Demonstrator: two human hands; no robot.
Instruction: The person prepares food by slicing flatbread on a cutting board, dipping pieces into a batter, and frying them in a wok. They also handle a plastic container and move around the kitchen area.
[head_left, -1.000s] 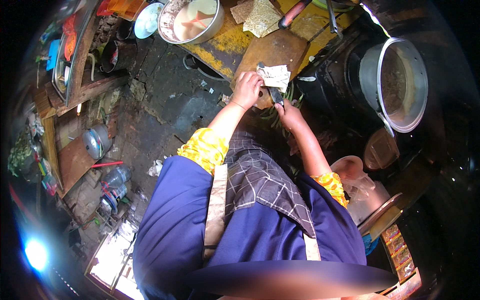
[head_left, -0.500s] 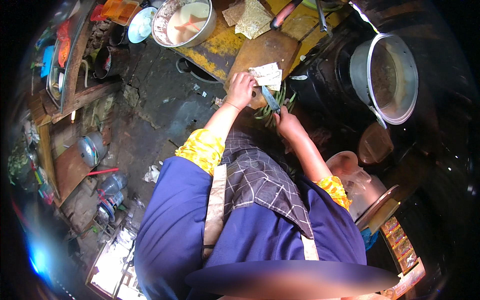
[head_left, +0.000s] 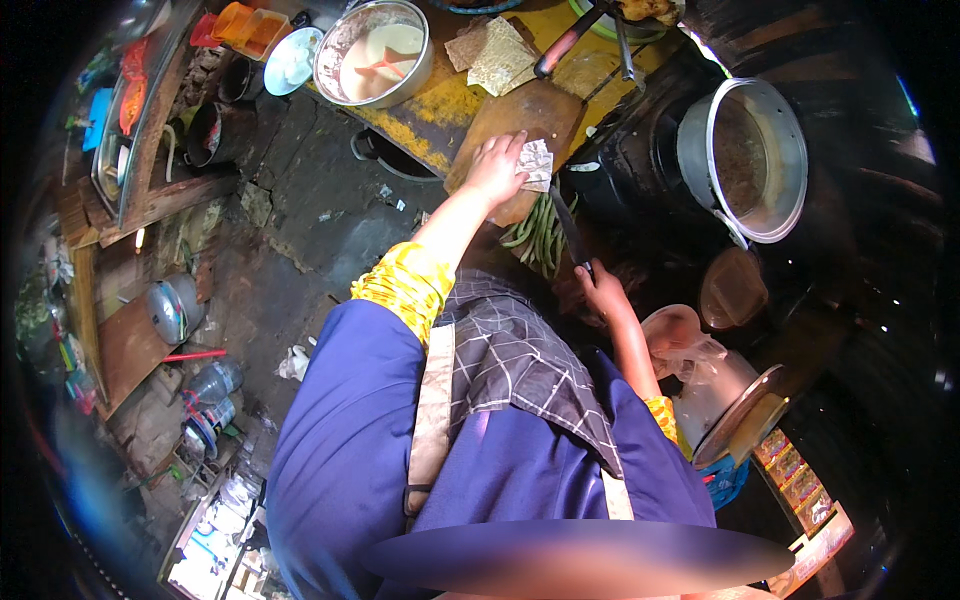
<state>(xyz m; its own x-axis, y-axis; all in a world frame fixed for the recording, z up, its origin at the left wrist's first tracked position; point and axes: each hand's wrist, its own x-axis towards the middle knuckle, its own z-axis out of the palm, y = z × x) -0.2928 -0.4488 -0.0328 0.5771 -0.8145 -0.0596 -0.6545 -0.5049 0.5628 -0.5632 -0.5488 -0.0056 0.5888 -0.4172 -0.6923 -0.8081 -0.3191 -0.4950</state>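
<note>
The yellow table [head_left: 405, 130] carries the work surface at the person's far side. To its right sits the large metal pot [head_left: 697, 145], tilted in this view, well apart from the hands. The metal bowl [head_left: 407, 84] of pale liquid stands on the table, left of the board – apparently within reach yet outside the cutting area. The wooden board [head_left: 548, 108] lies toward the table's near edge, likely so that both hands work close to the body. A bunch of green beans [head_left: 535, 238] shows just beyond the board's near edge; their support is hidden.

The right hand [head_left: 603, 291] is closed around the handle of the knife [head_left: 573, 235]. The blade points away from the body, beside the beans, with its tip near the slab – a position that seems to keep the edge clear of the other fingers. Contact at the tip cannot be told.

The left hand [head_left: 496, 170] lies palm down, fingers extended, unclenched, over the left part of the pale slab [head_left: 537, 163]. The slab rests on the board, presumably pressed there for steadiness.
</note>
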